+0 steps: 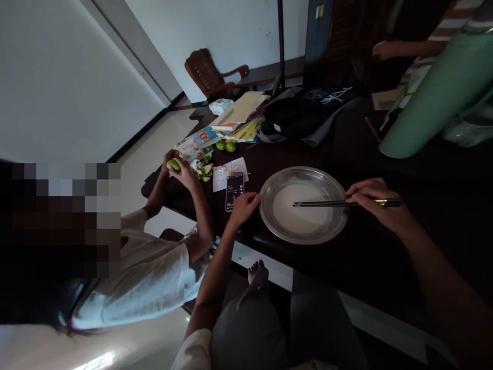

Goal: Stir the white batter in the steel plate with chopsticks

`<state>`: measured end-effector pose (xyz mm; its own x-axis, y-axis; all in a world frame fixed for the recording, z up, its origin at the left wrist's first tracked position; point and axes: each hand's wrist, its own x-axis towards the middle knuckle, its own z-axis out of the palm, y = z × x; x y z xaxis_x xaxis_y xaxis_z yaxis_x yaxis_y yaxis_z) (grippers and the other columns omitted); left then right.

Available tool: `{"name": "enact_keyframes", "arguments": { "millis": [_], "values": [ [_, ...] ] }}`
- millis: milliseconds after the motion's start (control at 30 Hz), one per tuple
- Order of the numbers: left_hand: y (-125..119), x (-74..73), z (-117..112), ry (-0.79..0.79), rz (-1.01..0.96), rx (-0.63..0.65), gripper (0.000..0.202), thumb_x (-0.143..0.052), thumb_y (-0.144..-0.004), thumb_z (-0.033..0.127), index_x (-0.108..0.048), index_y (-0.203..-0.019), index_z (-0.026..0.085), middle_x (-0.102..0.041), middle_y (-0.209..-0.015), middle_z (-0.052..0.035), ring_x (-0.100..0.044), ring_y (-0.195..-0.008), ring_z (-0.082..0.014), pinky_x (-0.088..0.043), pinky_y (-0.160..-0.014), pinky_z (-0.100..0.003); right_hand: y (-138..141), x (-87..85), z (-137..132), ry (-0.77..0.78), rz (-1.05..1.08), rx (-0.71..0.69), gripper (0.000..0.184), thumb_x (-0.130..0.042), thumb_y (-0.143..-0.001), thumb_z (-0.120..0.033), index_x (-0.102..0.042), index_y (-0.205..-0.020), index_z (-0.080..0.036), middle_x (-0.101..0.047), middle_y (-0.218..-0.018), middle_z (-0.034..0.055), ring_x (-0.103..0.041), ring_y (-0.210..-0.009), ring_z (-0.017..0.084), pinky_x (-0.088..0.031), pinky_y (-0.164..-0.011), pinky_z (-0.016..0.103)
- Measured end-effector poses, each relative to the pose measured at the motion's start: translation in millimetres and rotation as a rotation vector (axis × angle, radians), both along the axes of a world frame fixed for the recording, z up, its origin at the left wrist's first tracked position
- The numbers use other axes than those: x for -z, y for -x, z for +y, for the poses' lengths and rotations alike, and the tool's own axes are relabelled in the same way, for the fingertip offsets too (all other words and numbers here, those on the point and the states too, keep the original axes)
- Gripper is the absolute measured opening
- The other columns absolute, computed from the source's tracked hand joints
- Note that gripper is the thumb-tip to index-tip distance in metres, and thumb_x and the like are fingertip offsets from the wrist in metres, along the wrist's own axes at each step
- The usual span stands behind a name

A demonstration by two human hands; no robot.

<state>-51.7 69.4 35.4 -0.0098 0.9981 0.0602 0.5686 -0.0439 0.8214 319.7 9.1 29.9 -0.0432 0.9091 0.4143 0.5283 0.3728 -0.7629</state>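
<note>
A wide metal bowl [265,221] with whitish liquid [288,216] in it stands on the dark table. My left hand [244,206] holds the bowl's left rim with its fingertips. In my right hand [379,203] is a pair of dark chopsticks [327,203], gripped near their gold-banded end. They lie almost level across the bowl, with their tips over the middle of the liquid. Whether the tips dip into it I cannot tell. A phone [234,192] with a lit screen lies just beyond my left hand, partly on a white paper [219,180].
At left another person [154,267] holds a green fruit [174,165] in both hands. Beyond are green fruits [230,147], papers and books [242,110], and a black bag [292,118]. A tall green bottle [431,97] stands at right; another person's hand [381,50] shows behind it.
</note>
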Motion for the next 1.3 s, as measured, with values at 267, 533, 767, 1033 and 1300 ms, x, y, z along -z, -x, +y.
{"name": "enact_keyframes", "arguments": {
  "millis": [267,533,767,1033,1300],
  "values": [
    [-11.5,12.3,-5.5,-0.061,-0.094,0.066,0.048,-0.064,-0.095,0.045,-0.048,-0.056,0.021,-0.045,-0.059,0.0020,-0.044,-0.065,-0.0156,-0.042,-0.071,-0.028,-12.2,1.4,3.2,-0.048,-0.011,0.083,0.034,-0.062,-0.095,-0.048,-0.077,-0.070,-0.030,-0.078,-0.092,0.0060,-0.065,-0.098,0.029,-0.047,-0.097,0.052],
    [-29.9,33.5,-27.2,-0.039,-0.402,-0.082,0.060,-0.056,-0.093,0.073,-0.045,-0.064,0.022,-0.043,-0.067,0.0023,-0.040,-0.067,-0.0143,-0.041,-0.065,-0.028,-3.8,2.8,2.4,0.006,-0.035,-0.036,0.031,-0.064,-0.094,-0.052,-0.080,-0.075,-0.034,-0.079,-0.099,0.0040,-0.065,-0.104,0.030,-0.048,-0.100,0.053],
    [-26.6,37.3,-30.9,-0.034,-0.411,-0.057,0.062,-0.055,-0.092,0.076,-0.048,-0.065,0.021,-0.046,-0.067,0.0020,-0.043,-0.067,-0.0142,-0.043,-0.065,-0.028,-13.2,5.2,2.3,-0.005,0.056,0.039,0.046,-0.053,-0.100,-0.054,-0.076,-0.068,-0.031,-0.079,-0.099,0.0060,-0.065,-0.106,0.031,-0.048,-0.101,0.054],
    [-25.0,39.4,-31.0,-0.028,-0.363,-0.065,0.070,-0.051,-0.084,0.088,-0.050,-0.066,0.021,-0.047,-0.067,0.0016,-0.042,-0.068,-0.0142,-0.043,-0.066,-0.028,-11.1,1.5,1.6,-0.005,0.051,0.108,0.046,-0.055,-0.098,-0.058,-0.077,-0.069,-0.030,-0.078,-0.098,0.0064,-0.065,-0.106,0.029,-0.048,-0.104,0.054],
    [-24.2,42.6,-32.4,-0.047,-0.387,-0.048,0.069,-0.051,-0.086,0.087,-0.051,-0.068,0.021,-0.047,-0.068,0.0016,-0.044,-0.069,-0.0144,-0.043,-0.067,-0.029,-4.2,6.3,2.5,0.026,-0.011,-0.041,0.036,-0.060,-0.096,-0.055,-0.080,-0.077,-0.033,-0.080,-0.100,0.0042,-0.065,-0.105,0.029,-0.049,-0.100,0.052]
  ]
}}
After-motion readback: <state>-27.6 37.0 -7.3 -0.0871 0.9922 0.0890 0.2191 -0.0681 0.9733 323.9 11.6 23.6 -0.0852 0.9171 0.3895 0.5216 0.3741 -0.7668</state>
